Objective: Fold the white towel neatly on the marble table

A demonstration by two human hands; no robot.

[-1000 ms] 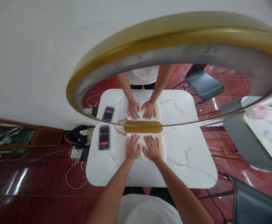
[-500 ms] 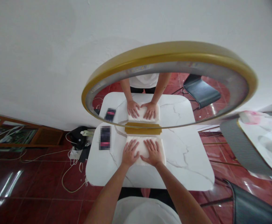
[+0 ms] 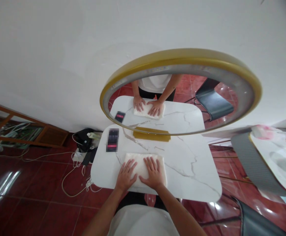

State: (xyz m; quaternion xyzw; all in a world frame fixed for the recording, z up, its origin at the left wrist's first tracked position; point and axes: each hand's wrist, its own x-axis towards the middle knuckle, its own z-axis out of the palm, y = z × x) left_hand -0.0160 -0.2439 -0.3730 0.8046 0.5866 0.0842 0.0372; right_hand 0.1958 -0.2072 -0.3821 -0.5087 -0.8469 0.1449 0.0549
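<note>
A white folded cloth (image 3: 140, 165) lies flat near the front edge of the marble-patterned table (image 3: 187, 170). On its left part rests my left hand (image 3: 126, 175), palm down with the fingers spread. My right hand (image 3: 154, 173) lies likewise on the right part, thumb pointing toward the left one. Both hands are open, and neither grips the cloth. Bare cloth shows between them and along its far edge.
A round gold-framed mirror (image 3: 182, 54) stands on a gold base (image 3: 151, 134) behind the cloth, reflecting both hands. A blurred-out dark phone-like object (image 3: 112, 140) lies at left. Cables (image 3: 66, 173) trail over the red floor. A black chair (image 3: 256, 216) stands at right.
Both hands and the cloth have slid toward me, away from the mirror base, and the cloth sits slightly turned. More tabletop shows between cloth and base. The camera view has shifted a little.
</note>
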